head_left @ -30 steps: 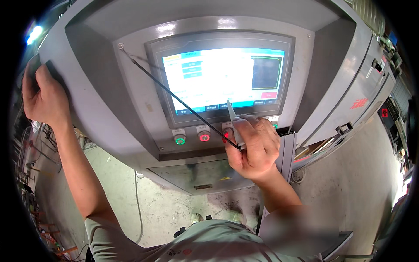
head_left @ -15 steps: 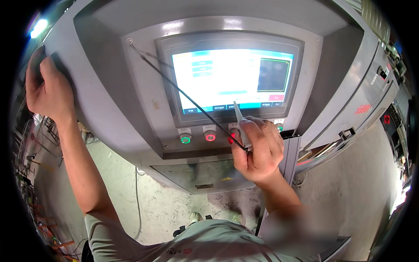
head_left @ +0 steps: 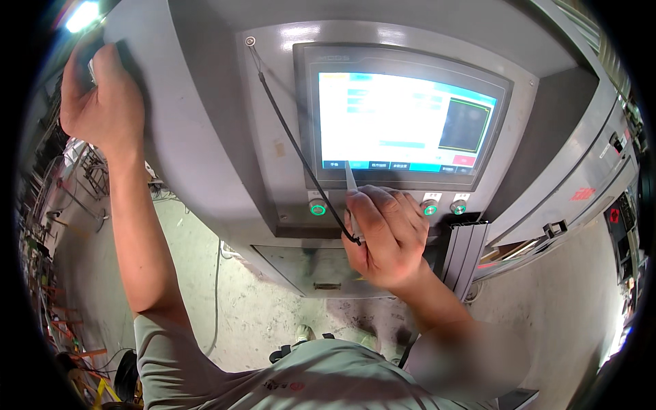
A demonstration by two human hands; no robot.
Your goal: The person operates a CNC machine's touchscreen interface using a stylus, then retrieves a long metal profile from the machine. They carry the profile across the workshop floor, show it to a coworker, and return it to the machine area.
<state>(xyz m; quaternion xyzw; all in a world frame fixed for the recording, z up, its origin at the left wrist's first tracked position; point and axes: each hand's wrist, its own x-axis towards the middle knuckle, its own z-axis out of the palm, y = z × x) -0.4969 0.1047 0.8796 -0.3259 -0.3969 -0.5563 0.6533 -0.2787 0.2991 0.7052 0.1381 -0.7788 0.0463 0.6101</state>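
Observation:
My right hand [head_left: 389, 236] is closed around a pale, tapered stylus [head_left: 350, 179]. Its tip meets the lower strip of the lit touchscreen [head_left: 383, 123], left of the middle. A thin black tether [head_left: 290, 133] runs from the stylus's lower end up to a screw at the panel's upper left. At the upper left, my left hand [head_left: 106, 106] rests against the outer edge of the grey machine housing [head_left: 160, 123]. Its thumb and fingers are apart, with the fingertips partly hidden. I see nothing held in it.
Below the screen, a green-lit button [head_left: 318, 208] sits left of my right hand, and two more [head_left: 444, 207] sit right of it. A grey metal profile [head_left: 463, 253] stands beside my right wrist. A cable [head_left: 217, 294] lies on the concrete floor.
The stylus tip has shifted left along the screen's lower strip. The red-lit button is now hidden behind my right hand. The whole view has turned slightly, moving the panel rightward in the picture.

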